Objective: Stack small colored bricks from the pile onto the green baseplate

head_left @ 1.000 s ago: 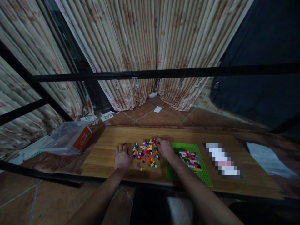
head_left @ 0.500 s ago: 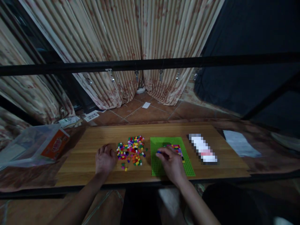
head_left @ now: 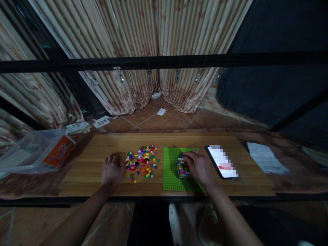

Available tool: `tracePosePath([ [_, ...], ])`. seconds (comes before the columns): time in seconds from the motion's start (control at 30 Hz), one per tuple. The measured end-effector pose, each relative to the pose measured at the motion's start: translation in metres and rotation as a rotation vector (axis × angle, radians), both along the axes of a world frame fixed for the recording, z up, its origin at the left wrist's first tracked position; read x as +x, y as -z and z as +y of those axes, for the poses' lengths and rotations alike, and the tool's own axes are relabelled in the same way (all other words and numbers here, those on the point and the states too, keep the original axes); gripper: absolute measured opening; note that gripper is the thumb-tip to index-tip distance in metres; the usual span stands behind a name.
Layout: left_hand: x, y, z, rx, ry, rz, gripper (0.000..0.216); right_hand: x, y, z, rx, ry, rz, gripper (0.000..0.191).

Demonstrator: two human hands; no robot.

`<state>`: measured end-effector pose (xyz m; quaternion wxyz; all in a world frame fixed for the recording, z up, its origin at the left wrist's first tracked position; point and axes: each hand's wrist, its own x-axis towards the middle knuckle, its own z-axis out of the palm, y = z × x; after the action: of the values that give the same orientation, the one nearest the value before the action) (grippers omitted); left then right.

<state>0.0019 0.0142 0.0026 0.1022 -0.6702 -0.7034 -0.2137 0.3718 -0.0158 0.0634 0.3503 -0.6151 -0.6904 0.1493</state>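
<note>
My left hand (head_left: 112, 169) rests on the wooden table (head_left: 84, 171), fingers loosely curled, just left of a heap of several small coloured bricks (head_left: 142, 161). My right hand (head_left: 198, 166) lies over the green baseplate (head_left: 171, 171), fingertips pressed together at the upper edge of a patch of mixed-colour bricks (head_left: 182, 168) built on the plate. Whatever sits between those fingertips is too small to make out.
A phone (head_left: 221, 162) with a lit screen lies right of the baseplate. A clear plastic box with an orange label (head_left: 38, 153) sits at the left. A white sheet (head_left: 265, 158) lies at far right. A black bar (head_left: 164, 62) crosses overhead; curtains hang behind.
My right hand went from the loose brick heap across to the green baseplate and now sits at the built patch. My left hand stayed beside the heap. The view shifted.
</note>
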Motion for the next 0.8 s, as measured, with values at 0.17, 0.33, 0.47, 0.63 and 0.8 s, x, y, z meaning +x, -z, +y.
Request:
tracePosePath([
  [0.17, -0.001, 0.002, 0.000, -0.004, -0.005, -0.008, 0.041, 0.000, 0.003, 0.004, -0.035, -0.023, -0.082, 0.029],
  [0.33, -0.001, 0.001, -0.002, -0.017, 0.004, -0.016, 0.041, -0.001, 0.003, 0.005, -0.089, -0.049, -0.161, 0.025],
  [0.47, -0.001, 0.001, -0.002, -0.006, 0.010, -0.029, 0.040, 0.001, 0.001, 0.007, -0.118, -0.127, -0.146, 0.024],
  [0.63, -0.002, 0.002, -0.001, -0.005, 0.015, -0.033, 0.040, 0.003, 0.001, 0.009, -0.125, -0.167, -0.055, 0.025],
  [0.8, 0.000, 0.003, -0.001, -0.003, 0.002, -0.036, 0.039, 0.003, 0.000, 0.012, -0.124, -0.155, -0.050, 0.021],
])
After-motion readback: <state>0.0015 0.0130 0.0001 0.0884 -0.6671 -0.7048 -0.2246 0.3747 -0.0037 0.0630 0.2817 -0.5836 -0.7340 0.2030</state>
